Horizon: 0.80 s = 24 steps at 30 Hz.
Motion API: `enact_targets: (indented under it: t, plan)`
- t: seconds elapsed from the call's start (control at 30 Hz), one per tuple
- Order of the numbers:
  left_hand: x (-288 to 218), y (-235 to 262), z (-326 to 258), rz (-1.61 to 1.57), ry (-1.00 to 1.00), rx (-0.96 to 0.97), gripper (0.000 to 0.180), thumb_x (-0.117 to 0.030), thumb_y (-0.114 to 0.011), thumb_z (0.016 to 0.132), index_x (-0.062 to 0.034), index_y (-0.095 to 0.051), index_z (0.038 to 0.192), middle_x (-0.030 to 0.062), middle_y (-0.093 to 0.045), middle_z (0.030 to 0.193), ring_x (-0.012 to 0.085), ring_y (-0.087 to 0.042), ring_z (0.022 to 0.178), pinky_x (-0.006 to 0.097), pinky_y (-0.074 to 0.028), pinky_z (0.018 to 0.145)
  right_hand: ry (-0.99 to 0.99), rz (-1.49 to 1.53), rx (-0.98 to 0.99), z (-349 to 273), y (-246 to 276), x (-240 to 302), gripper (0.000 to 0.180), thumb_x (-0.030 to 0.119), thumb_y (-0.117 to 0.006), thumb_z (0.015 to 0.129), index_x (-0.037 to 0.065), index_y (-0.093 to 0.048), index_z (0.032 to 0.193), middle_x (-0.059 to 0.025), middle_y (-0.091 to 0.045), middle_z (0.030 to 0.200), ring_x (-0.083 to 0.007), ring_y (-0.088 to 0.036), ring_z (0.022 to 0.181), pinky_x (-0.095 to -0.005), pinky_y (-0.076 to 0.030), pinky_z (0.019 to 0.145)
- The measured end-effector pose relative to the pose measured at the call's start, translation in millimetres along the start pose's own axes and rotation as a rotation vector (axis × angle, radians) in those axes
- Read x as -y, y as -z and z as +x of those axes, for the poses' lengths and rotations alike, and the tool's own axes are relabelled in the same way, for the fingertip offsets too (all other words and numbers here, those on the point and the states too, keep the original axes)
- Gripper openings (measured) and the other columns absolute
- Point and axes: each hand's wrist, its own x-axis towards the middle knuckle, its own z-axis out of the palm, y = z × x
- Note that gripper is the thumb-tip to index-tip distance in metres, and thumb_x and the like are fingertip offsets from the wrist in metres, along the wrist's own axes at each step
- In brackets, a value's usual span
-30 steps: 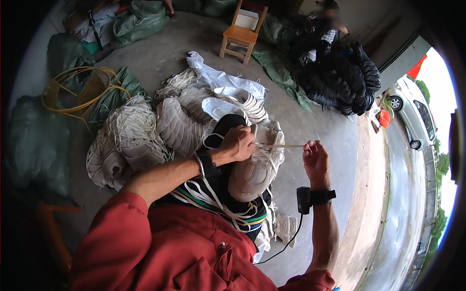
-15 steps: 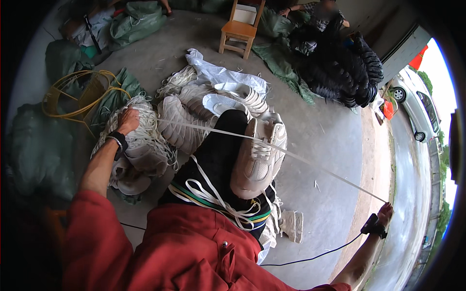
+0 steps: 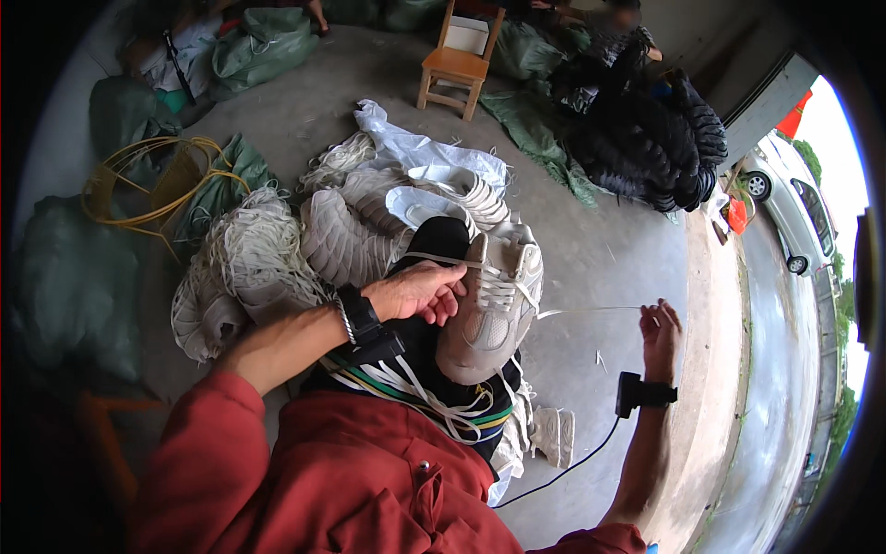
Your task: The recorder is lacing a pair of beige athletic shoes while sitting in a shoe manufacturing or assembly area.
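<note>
White lace (image 3: pixel 591 309) runs taut from the beige sneaker (image 3: pixel 492 309) out to the right hand (image 3: pixel 661 325), whose fingertips are pinched closed on the lace end. Left hand (image 3: pixel 420 291) lies on the sneaker's inner side, fingers curled around the upper by the eyelets; whether it also pins a strand cannot be told. Sneaker rests sole-down on the person's lap, toe pointing toward the body, over a dark cloth with striped edging.

Risks, as judged:
- Pinch is on the very end of a thin lace; a sharper pull could slip it free and undo the thread through the eyelet.
- Left-hand hold is one-sided; a strong sideways pull may twist the sneaker off the lap.
- Loose lace loops (image 3: pixel 434 406) hang below the sneaker; the taut strand could snag them.
- Cable (image 3: pixel 563 466) from the right wrist strap (image 3: pixel 641 394) trails near the sneaker and might catch.

Beyond the sneaker: heap of pale shoe uppers (image 3: pixel 351 235), bundle of white laces (image 3: pixel 245 268), wooden chair (image 3: pixel 455 60) farther off.
</note>
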Motion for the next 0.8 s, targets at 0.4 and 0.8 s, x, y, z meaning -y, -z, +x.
enact_targets:
  t: [0.4,0.8]
  plan:
    - [17.8,61.6,7.9,-0.748,-0.405,-0.043,0.019,-0.023,-0.041,0.092,-0.0104,-0.051,0.082,0.0000,-0.044,0.062,0.0165,-0.043,0.059,0.028,-0.036,0.049,0.267,0.313,-0.576,-20.6,339.1,-29.9,0.018,0.012,-0.047,0.086,-0.005,-0.051,0.085,-0.0166,-0.058,0.087,-0.0290,-0.059,0.086,-0.0374,-0.052,0.082]
    - [55.5,283.4,-104.7,-1.201,-0.491,-0.835,0.012,-0.014,-0.043,0.086,-0.0102,-0.048,0.077,0.0046,-0.051,0.068,0.0213,-0.053,0.064,0.035,-0.045,0.059,-0.105,-0.130,0.352,-55.1,-115.2,-88.1,0.010,0.009,-0.058,0.083,0.000,-0.061,0.084,-0.0024,-0.059,0.068,-0.0087,-0.053,0.056,-0.0217,-0.043,0.052]
